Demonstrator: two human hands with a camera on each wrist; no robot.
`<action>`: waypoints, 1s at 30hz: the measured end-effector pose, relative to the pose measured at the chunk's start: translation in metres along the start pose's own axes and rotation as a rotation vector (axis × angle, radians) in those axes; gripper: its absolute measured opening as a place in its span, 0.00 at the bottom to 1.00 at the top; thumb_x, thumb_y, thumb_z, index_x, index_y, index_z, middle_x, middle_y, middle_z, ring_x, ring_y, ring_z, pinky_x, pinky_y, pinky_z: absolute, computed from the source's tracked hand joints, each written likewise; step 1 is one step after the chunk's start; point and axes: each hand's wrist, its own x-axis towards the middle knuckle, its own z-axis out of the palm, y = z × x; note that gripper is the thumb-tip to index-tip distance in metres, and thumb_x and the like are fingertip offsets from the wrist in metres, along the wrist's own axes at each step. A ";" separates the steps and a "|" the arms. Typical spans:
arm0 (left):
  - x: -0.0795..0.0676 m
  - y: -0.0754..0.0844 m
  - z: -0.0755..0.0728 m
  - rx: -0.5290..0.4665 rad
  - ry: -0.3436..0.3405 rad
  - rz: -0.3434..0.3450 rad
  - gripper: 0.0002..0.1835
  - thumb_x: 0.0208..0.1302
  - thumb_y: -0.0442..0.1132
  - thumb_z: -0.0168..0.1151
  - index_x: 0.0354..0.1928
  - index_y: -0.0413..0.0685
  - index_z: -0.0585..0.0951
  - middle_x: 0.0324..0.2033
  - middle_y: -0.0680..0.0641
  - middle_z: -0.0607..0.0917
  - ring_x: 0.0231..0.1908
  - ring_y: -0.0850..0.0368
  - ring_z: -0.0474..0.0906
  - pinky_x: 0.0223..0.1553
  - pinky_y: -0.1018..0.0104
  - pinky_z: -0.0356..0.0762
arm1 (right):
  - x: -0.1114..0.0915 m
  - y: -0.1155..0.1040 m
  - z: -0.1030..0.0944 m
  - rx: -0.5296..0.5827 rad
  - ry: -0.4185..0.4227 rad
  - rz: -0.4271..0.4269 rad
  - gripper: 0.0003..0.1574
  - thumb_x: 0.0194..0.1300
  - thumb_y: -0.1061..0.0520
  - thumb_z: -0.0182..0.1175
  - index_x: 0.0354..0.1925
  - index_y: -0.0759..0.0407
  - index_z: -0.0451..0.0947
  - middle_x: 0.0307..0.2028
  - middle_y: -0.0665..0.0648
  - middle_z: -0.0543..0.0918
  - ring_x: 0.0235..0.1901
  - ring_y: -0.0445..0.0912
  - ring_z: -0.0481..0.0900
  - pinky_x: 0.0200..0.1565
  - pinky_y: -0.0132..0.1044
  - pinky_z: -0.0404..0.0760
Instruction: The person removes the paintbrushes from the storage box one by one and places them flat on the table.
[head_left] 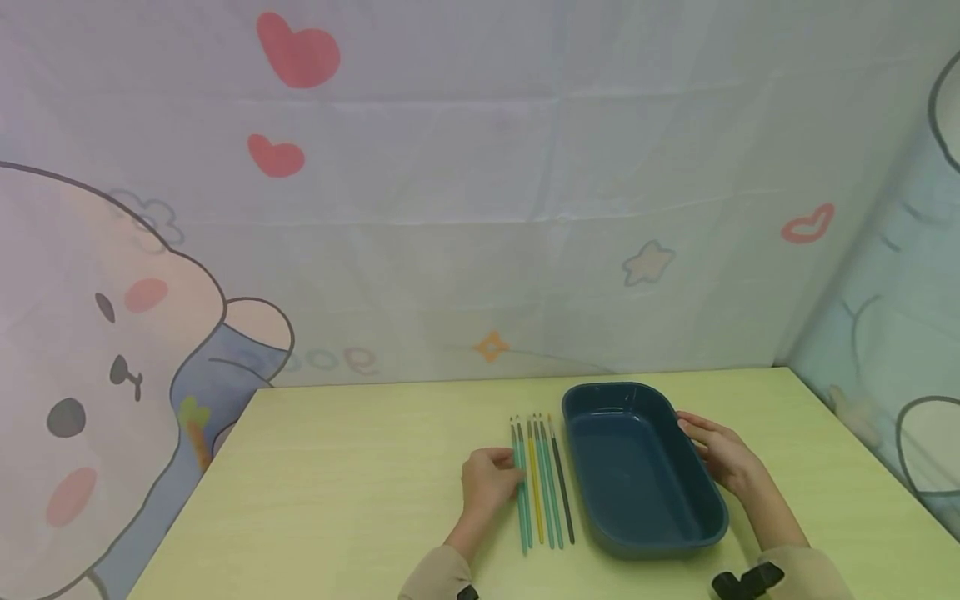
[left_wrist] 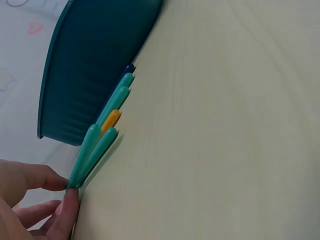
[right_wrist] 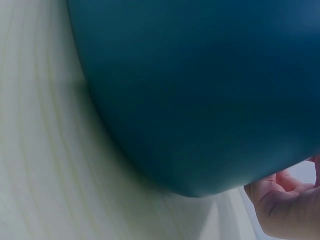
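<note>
Several thin paintbrushes lie side by side on the table, bristles toward the back. My left hand is at the left end of this row. Its thumb and fingers pinch a green paintbrush, whose handle end stands slightly raised above its neighbour in the left wrist view. Beside it are a yellow paintbrush, more green ones and a dark paintbrush at the right end. Just right of the row stands a deep blue rectangular basin. My right hand touches its right outer wall; part of those fingers is hidden.
The pale yellow table runs back to a printed cloth with hearts and a cartoon animal. Another cloth hangs along the right side. The basin's wall rises close to the dark paintbrush.
</note>
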 end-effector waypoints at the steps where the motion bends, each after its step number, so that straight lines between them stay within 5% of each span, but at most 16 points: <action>1: 0.000 0.000 0.000 0.016 0.005 0.006 0.17 0.46 0.27 0.68 0.43 0.32 0.84 0.34 0.41 0.88 0.36 0.50 0.84 0.38 0.62 0.86 | 0.000 0.000 0.000 0.003 0.001 0.001 0.22 0.70 0.46 0.54 0.61 0.42 0.69 0.37 0.34 0.80 0.39 0.34 0.79 0.42 0.32 0.83; 6: 0.001 0.000 -0.002 0.069 0.004 0.024 0.16 0.45 0.27 0.67 0.41 0.33 0.84 0.32 0.42 0.88 0.35 0.50 0.84 0.37 0.61 0.86 | -0.001 0.000 0.001 0.017 -0.001 0.003 0.19 0.70 0.47 0.54 0.59 0.41 0.70 0.37 0.35 0.80 0.39 0.34 0.79 0.42 0.32 0.83; 14: 0.001 0.000 -0.003 0.104 0.024 0.038 0.15 0.45 0.27 0.68 0.39 0.33 0.85 0.30 0.42 0.88 0.32 0.52 0.84 0.34 0.63 0.85 | -0.003 -0.001 0.002 -0.008 0.006 0.001 0.29 0.71 0.47 0.53 0.67 0.48 0.65 0.36 0.34 0.80 0.38 0.34 0.79 0.41 0.32 0.83; 23: 0.001 0.003 -0.004 0.112 0.037 0.037 0.15 0.45 0.27 0.69 0.39 0.33 0.85 0.30 0.42 0.88 0.32 0.52 0.85 0.35 0.62 0.85 | -0.004 -0.002 0.003 0.002 -0.001 -0.004 0.21 0.71 0.47 0.53 0.61 0.43 0.69 0.37 0.34 0.80 0.38 0.34 0.79 0.42 0.32 0.83; 30: -0.001 0.003 -0.005 0.116 0.028 0.038 0.14 0.46 0.29 0.70 0.39 0.33 0.85 0.30 0.42 0.88 0.33 0.52 0.85 0.36 0.60 0.85 | -0.004 -0.002 0.004 -0.010 0.007 -0.004 0.26 0.71 0.47 0.53 0.64 0.46 0.67 0.37 0.35 0.80 0.38 0.35 0.80 0.41 0.32 0.83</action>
